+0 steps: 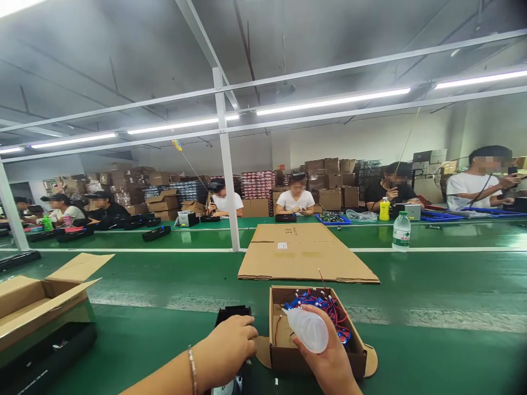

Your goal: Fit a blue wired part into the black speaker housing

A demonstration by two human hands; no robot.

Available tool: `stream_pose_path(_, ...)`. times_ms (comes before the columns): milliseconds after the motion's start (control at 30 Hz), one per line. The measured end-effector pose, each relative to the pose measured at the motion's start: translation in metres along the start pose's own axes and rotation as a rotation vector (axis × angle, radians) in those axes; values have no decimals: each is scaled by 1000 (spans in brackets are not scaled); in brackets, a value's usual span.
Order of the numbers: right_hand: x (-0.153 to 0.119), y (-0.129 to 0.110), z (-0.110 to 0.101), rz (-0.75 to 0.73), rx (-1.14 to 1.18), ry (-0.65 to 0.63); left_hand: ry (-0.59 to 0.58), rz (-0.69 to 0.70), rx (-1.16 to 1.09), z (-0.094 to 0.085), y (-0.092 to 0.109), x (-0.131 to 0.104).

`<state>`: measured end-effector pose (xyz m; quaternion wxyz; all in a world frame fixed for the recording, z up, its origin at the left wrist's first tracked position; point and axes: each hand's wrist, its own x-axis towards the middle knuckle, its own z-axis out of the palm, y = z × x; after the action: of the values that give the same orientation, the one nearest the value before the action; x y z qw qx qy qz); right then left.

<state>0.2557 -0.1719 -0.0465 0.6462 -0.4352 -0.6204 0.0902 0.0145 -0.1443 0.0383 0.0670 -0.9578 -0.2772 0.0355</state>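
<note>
Landmark for all places: small open brown cardboard box [278, 351] on the green conveyor surface [164, 340], close in front. Inside it, toward the far side: tangle of red and blue wires with small white connectors [325, 306]. Above the box's near half: right hand [329, 362], palm up, fingers wrapped round a translucent white plastic squeeze bottle [308, 329] lying on its side, nozzle pointing left. Just left of the box: black block-shaped part [233, 314], with the left hand [228, 348] curled over its near end, fingers bent down onto it; gripping or merely resting, cannot tell. Thin metal bracelet [192, 368] on that wrist. Beyond the box: flattened brown cardboard sheet [304, 255]. Far to the left of the box: large open brown carton [33, 307]. Beyond and to the right: clear water bottle with a white label [401, 230], upright. Other seated people well beyond, across the belt. Judged step: bottle held ready while the black part is steadied, nothing dispensed yet. Next move, as judged, calls for bringing the nozzle across to the black part and tilting it tip-down, with a gentle squeeze and the left hand keeping the part from sliding.
</note>
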Motion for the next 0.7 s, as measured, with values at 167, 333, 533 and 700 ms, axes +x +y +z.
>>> stream_pose_path(167,1,-2,-2,26,-21,-31,-85,31,99,16,-18,15)
stream_pose_path(333,2,1,-1,7,-9,-29,-164,-235,79,1,-52,-23)
stream_pose_path(533,2,0,1,61,62,29,-109,-648,-142,7,-64,-90)
stream_pose_path(700,4,-16,-3,175,182,149,-47,-873,-420,39,-35,-109)
